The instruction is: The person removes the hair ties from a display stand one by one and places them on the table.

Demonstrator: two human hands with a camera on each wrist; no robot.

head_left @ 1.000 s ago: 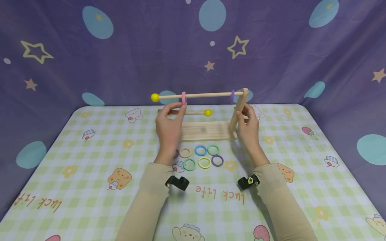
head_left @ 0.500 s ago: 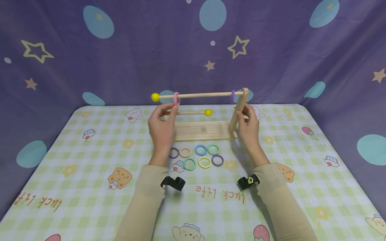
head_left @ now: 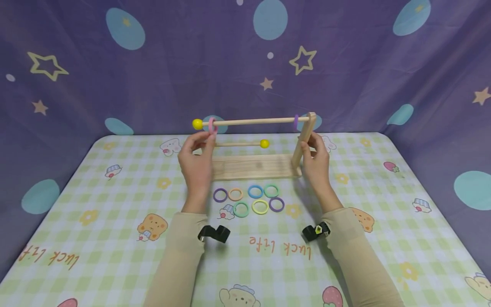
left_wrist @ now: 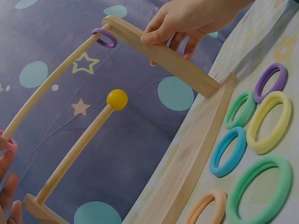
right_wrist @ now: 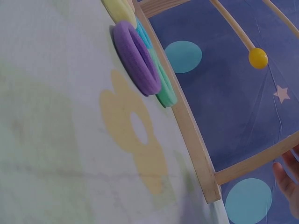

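Note:
My left hand [head_left: 197, 164] pinches a pink hair tie [head_left: 212, 126] between thumb and fingertips. The tie hangs around the upper rod [head_left: 257, 121] of a wooden rack, close to the yellow ball [head_left: 197, 124] on the rod's left end. At the other end of that rod, a purple hair tie [left_wrist: 112, 43] sits just short of the upright post [left_wrist: 161, 58]. Gripping this post partway up is my right hand [head_left: 316, 160], with the thumb on the near side. The left post is mostly hidden behind my left hand.
A shorter lower rod [head_left: 238, 144] ends in another yellow ball [head_left: 264, 143]. The rack's flat base [head_left: 253, 167] rests on the checked tablecloth [head_left: 115, 192]. Several loose hair ties lie before it, including a yellow one [left_wrist: 253, 128] and a blue one [left_wrist: 215, 157]. A purple curtain [head_left: 172, 76] hangs behind.
My left hand has slid the pink hair tie leftward along the upper rod, nearer the yellow ball. A dark purple tie on the table has come into full view. My right hand stays on the post.

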